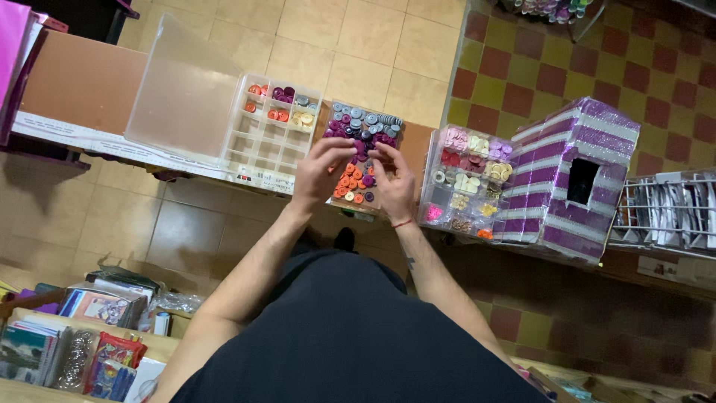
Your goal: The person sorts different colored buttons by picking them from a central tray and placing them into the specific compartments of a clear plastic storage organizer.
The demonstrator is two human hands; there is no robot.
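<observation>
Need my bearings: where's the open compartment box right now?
In the head view, the open compartment box sits left of the button pile, just beyond the left hand.

Under my fingers (pixel 339 153): a heap of buttons (pixel 362 149), grey at the top, purple in the middle, orange at the bottom. Left of centre, a clear compartment box (pixel 270 127) holds orange, purple and cream buttons. Right of centre, a second clear box (pixel 466 183) carries pink, red, cream and yellow lots. Further right, a small house (pixel 570 179) striped in purple glitter and white. Brown counter (pixel 82 82). Upper right, floor tiles (pixel 597 52) chequered red and yellow. A red thread circles my right wrist (pixel 403 222).
</observation>
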